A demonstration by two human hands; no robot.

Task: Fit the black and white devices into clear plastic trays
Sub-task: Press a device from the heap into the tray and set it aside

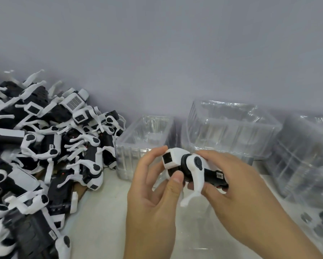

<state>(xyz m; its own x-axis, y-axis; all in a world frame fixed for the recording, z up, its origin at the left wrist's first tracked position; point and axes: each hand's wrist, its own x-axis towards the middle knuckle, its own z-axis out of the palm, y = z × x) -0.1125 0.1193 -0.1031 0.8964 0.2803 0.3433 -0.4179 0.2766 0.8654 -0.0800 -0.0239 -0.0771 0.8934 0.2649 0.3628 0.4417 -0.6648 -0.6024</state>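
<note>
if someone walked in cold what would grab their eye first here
First, the big heap of black and white devices filling the left side of the surface. Next, at centre, the left hand and right hand gripping one device between them, above the table. Behind and to the right stand stacks of clear plastic trays against the wall.

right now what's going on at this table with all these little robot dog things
A person holds one black and white device in both hands above the table: the left hand pinches its head end, and the right hand grips its body. It is not in a tray yet. A large pile of the same devices lies to the left, and stacks of clear plastic trays stand behind and to the right.
</note>
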